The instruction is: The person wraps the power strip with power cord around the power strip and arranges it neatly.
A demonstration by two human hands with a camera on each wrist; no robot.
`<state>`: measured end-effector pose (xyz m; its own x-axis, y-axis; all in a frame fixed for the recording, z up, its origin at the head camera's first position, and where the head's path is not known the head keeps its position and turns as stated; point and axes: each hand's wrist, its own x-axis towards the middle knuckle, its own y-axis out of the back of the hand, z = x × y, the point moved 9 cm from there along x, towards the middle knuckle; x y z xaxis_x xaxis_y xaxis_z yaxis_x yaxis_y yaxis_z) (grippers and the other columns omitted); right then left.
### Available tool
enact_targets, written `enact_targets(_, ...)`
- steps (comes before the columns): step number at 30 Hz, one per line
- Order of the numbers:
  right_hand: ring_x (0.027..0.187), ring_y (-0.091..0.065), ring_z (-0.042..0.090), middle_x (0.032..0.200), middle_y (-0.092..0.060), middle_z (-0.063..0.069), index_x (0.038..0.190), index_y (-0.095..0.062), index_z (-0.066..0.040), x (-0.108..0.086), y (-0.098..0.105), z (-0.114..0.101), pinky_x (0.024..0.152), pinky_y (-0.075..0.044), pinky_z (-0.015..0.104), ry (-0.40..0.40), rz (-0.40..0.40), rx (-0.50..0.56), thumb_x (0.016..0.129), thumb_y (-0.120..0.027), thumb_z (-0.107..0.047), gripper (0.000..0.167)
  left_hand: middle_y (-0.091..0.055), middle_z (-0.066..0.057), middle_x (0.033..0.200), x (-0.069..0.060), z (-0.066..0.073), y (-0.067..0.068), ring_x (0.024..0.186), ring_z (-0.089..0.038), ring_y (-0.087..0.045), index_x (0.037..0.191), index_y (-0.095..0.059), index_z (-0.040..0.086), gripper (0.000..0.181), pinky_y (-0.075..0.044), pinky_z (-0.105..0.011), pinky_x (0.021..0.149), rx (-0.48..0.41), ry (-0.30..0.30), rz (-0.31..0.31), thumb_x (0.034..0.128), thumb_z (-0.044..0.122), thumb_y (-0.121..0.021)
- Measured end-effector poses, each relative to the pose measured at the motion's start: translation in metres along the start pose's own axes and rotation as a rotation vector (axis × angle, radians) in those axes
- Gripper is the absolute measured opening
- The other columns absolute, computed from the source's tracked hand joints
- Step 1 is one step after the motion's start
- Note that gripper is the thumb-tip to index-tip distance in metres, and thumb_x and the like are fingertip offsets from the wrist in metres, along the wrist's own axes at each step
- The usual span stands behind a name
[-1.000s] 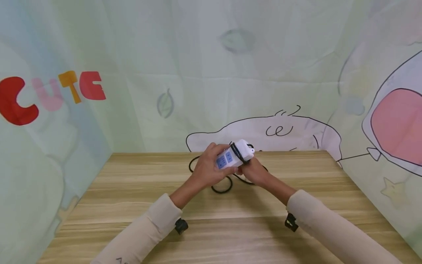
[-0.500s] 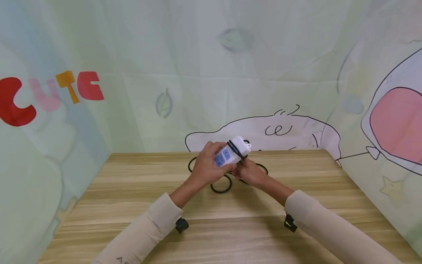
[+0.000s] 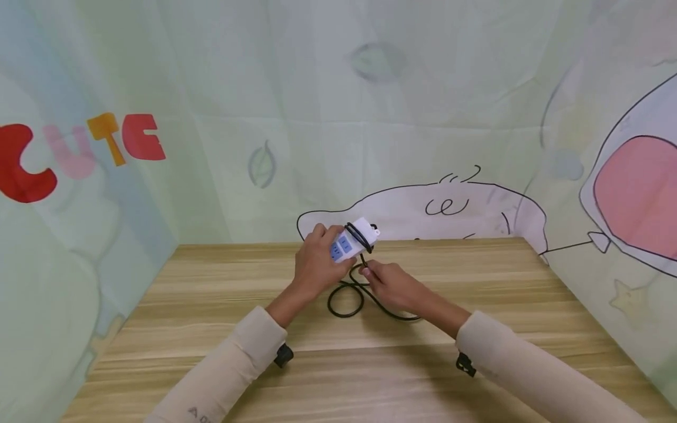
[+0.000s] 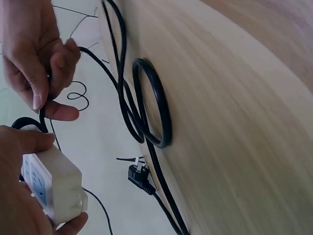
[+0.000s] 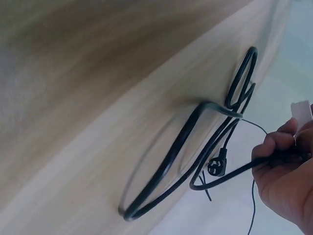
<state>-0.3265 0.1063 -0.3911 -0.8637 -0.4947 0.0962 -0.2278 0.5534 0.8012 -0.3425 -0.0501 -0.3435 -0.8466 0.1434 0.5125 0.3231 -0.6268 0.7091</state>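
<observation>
A white power strip with blue sockets (image 3: 345, 244) is gripped in my left hand (image 3: 317, 264), tilted above the tabletop. Black cable is wound around its far end. Close by on the right, my right hand (image 3: 394, 286) pinches the cable just below the strip. The rest of the black cable (image 3: 345, 316) lies in loose loops on the table beneath both hands. In the left wrist view the plug (image 4: 141, 177) shows beside the looped cable; the right wrist view also shows the plug (image 5: 217, 165).
The wood-grain table (image 3: 222, 329) reaches back to a printed cloth backdrop (image 3: 227, 176) with cartoon drawings and coloured letters. More cloth hangs along the left and right sides.
The power strip and my left hand have moved a little left. My right hand has drawn away from the strip, with cable between them, and the loops on the table have shifted.
</observation>
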Motion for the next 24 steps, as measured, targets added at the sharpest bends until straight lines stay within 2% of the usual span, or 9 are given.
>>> enact_targets(4,0.073,-0.049,0.014,0.079,-0.049,0.0,0.109,-0.066,-0.005,-0.001,0.008,-0.003,0.07,-0.043,0.03,-0.001,0.012,-0.061,0.122,-0.049,-0.021,0.026,-0.064,-0.014,0.116,-0.001,-0.001,0.002,0.093,-0.03,-0.062,0.148,-0.07,0.013,0.067,-0.053,-0.039,0.069,0.067,-0.012,-0.007,0.0873,0.032,-0.093)
enact_targets(8,0.07,-0.047,0.012,0.077,-0.045,-0.002,0.105,-0.064,-0.007,-0.002,0.012,-0.005,0.067,-0.041,0.028,0.023,0.004,-0.081,0.122,-0.049,-0.022,0.027,-0.062,-0.013,0.115,-0.002,0.002,0.002,0.093,-0.029,-0.06,0.149,-0.07,0.014,0.066,-0.054,-0.039,0.07,0.116,-0.019,-0.023,0.089,0.031,-0.092)
enact_targets(15,0.069,-0.049,0.01,0.078,-0.054,-0.002,0.107,-0.07,-0.002,-0.004,0.013,-0.006,0.065,-0.041,0.026,0.053,0.001,-0.119,0.121,-0.052,-0.021,0.029,-0.062,-0.013,0.115,0.0,0.005,0.001,0.091,-0.029,-0.058,0.148,-0.071,0.014,0.063,-0.055,-0.04,0.067,0.213,-0.074,-0.034,0.0901,0.027,-0.09)
enact_targets(19,0.071,-0.054,0.009,0.082,-0.065,-0.001,0.116,-0.076,-0.001,-0.005,0.012,-0.007,0.069,-0.047,0.028,0.091,0.006,-0.156,0.119,-0.055,-0.021,0.029,-0.062,-0.015,0.116,0.002,-0.009,0.001,0.091,-0.032,-0.058,0.148,-0.07,0.012,0.062,-0.056,-0.043,0.067,0.25,-0.062,-0.02,0.0907,0.025,-0.088)
enact_targets(24,0.07,-0.056,0.007,0.089,-0.076,0.005,0.124,-0.078,-0.003,-0.009,0.011,-0.006,0.071,-0.05,0.029,0.107,-0.014,-0.203,0.119,-0.056,-0.026,0.032,-0.062,-0.015,0.114,0.003,-0.031,0.005,0.09,-0.033,-0.058,0.147,-0.071,0.012,0.061,-0.055,-0.046,0.065,0.274,-0.014,0.006,0.0891,0.023,-0.087)
